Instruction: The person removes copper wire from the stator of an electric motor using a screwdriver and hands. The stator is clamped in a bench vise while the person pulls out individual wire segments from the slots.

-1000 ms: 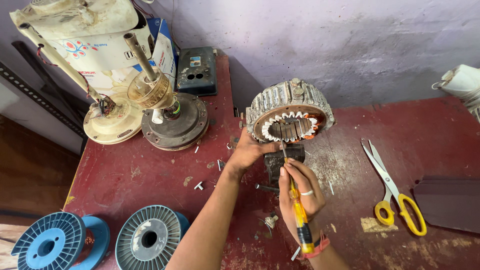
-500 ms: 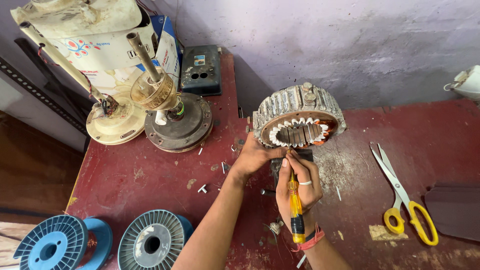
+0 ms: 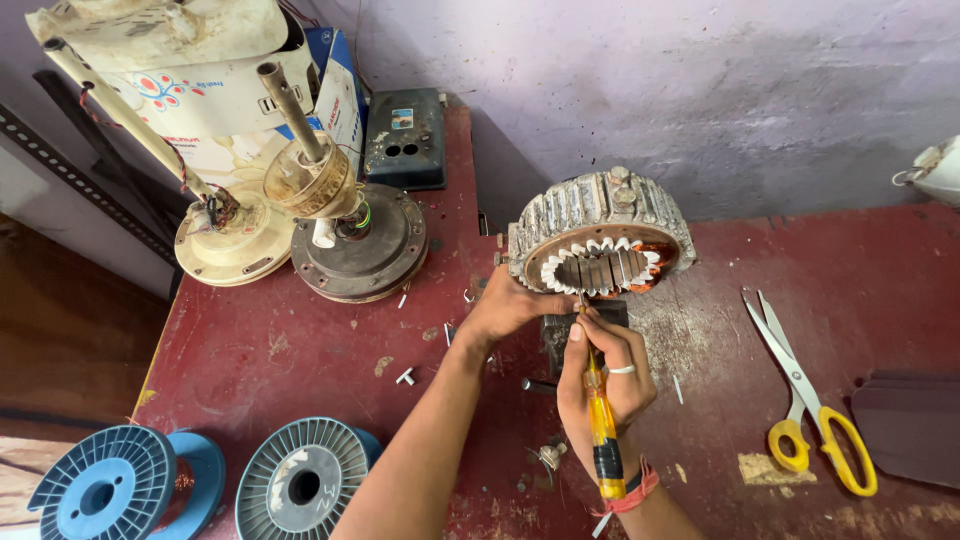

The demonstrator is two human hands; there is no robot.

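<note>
- Since the earlier frames, both hands have shifted a little and the screwdriver tip now sits at the lower rim of the stator, where before it was lower, over the dark block.
- Left hand [image 3: 512, 305] is curled around the near-left edge of the stator [image 3: 600, 245], gripping it; the stator stands tilted on the red bench [image 3: 250, 350], its opening facing the camera, with white slot liners and copper windings showing inside.
- Right hand [image 3: 600, 375] is closed around a yellow-handled screwdriver [image 3: 600, 425], a ring on one finger and a red band at the wrist; the tip touches the stator's inner lower rim.
- Dark block [image 3: 560, 335] lies just below the stator, between the two hands.
- Yellow-handled scissors [image 3: 805, 400] lie well to the right, open.
- Two fan motor housings [image 3: 355, 245] with shafts stand at the left rear.
- Two blue spools [image 3: 300, 485] sit at the near left edge.
</note>
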